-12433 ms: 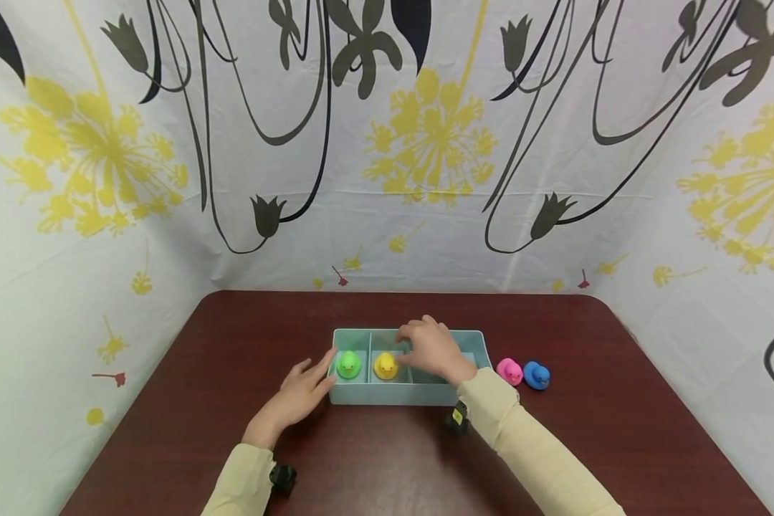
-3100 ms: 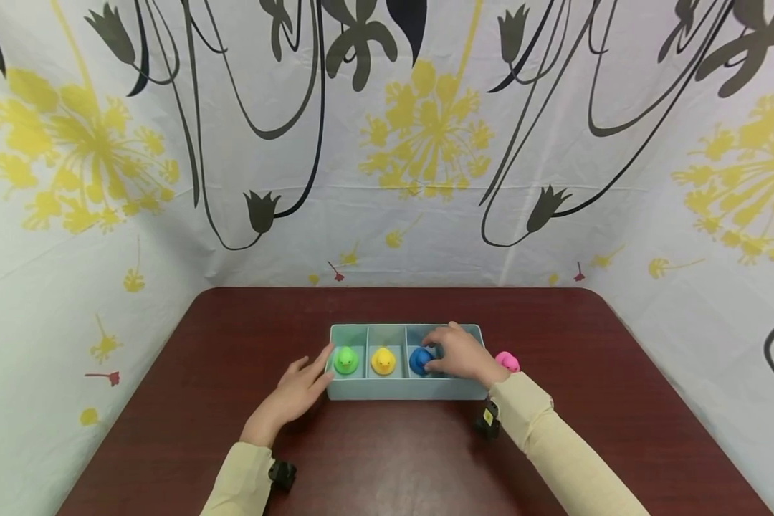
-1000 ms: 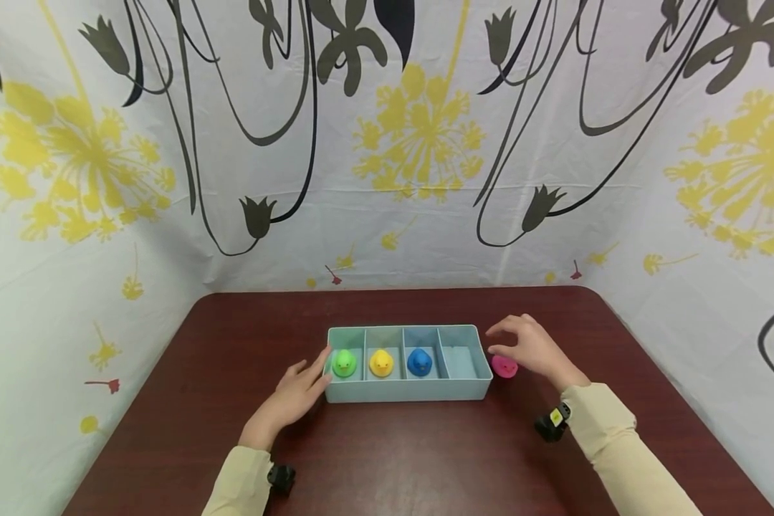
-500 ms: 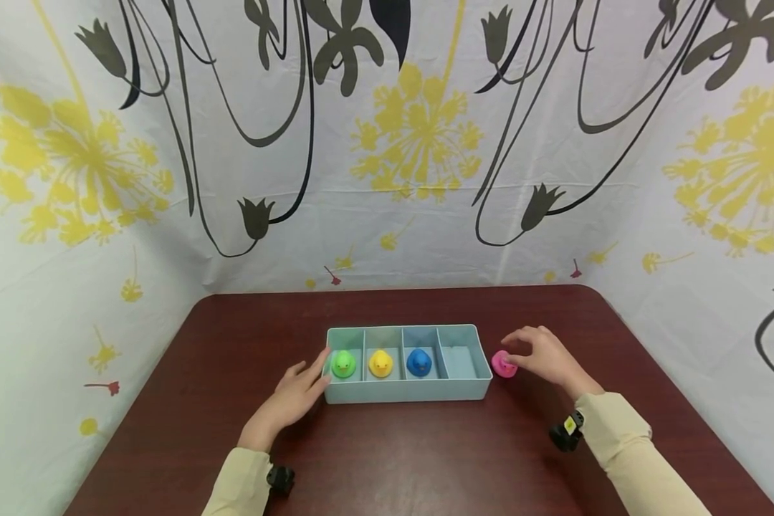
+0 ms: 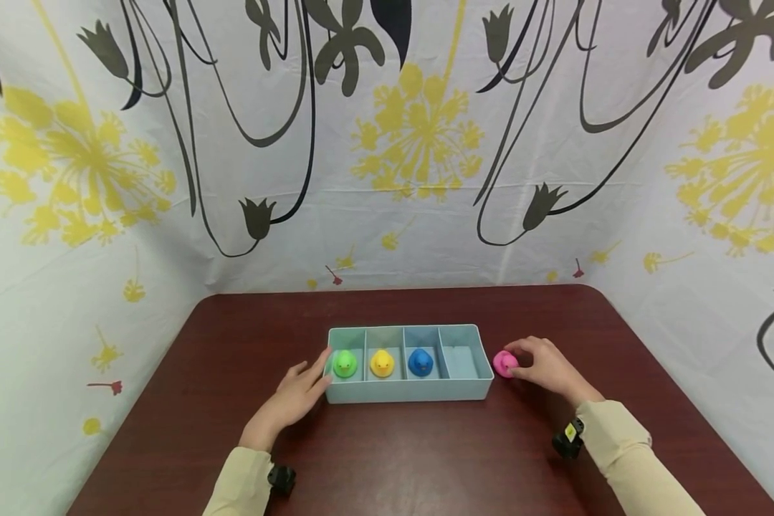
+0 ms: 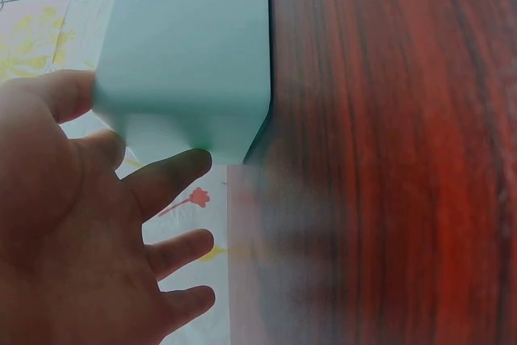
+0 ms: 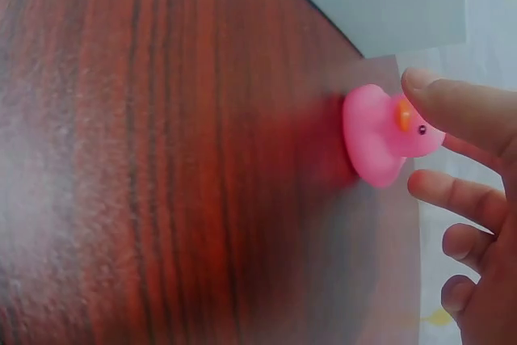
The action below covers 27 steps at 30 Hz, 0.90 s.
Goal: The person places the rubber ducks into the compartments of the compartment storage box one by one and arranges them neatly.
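Observation:
A light teal tray with compartments (image 5: 408,390) stands on the table. A green rubber duck (image 5: 345,364), a yellow one (image 5: 382,363) and a blue one (image 5: 421,362) each sit in a compartment; the rightmost compartment holds nothing. My left hand (image 5: 293,395) touches the tray's left end with extended, spread fingers, also visible in the left wrist view, where the tray (image 6: 190,38) fills the top. Right of the tray, my right hand (image 5: 550,369) pinches a pink rubber duck (image 5: 505,363) between thumb and fingers. In the right wrist view that duck (image 7: 373,139) rests upright on the table.
The dark red-brown wooden table (image 5: 393,459) extends in front of the tray and to both sides. A white cloth with flower prints (image 5: 419,236) hangs behind the table's far edge. Each wrist carries a small black camera (image 5: 282,479).
Earlier my right hand held the blue duck in the third compartment, then let it go. It moved right to the pink duck, and its fingers have closed around it. My left hand stayed put.

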Tool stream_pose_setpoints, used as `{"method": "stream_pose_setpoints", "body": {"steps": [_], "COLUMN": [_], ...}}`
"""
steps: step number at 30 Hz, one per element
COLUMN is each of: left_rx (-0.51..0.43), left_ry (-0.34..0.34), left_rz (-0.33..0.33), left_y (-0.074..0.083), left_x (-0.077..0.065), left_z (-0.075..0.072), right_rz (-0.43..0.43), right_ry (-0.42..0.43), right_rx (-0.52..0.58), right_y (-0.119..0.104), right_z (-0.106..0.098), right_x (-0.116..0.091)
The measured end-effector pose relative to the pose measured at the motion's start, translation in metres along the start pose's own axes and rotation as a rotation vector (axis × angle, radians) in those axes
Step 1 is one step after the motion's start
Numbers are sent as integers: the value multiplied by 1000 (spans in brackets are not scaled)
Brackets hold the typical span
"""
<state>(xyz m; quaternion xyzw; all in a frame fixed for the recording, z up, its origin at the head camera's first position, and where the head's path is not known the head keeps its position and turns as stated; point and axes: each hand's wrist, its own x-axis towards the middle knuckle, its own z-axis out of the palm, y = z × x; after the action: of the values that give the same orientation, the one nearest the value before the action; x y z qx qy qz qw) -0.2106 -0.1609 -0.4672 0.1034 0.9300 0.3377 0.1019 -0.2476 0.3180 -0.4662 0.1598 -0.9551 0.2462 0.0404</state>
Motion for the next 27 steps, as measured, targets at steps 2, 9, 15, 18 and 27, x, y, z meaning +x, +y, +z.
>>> {"method": "stream_pose_setpoints", "body": {"steps": [2,9,15,18,27], "left_rx": [-2,-10,-15,-21,-26], "left_ry": [-2,-7,-2,-6,0], "left_rz": [-4,-10,-4,-12,-3], "left_y": [0,1,0,0,0], "left_x": [0,0,0,0,-1], "left_z": [0,0,0,1,0], "right_rz": [16,54,48,47,29], "right_ry": [-11,-22,-6,0,40], "right_rx": [4,15,-33,-44,-44], "right_y": [1,1,3,4,-3], "right_z": [3,7,11,11,1], "right_x": [-1,-2,-1,-2,0]}}
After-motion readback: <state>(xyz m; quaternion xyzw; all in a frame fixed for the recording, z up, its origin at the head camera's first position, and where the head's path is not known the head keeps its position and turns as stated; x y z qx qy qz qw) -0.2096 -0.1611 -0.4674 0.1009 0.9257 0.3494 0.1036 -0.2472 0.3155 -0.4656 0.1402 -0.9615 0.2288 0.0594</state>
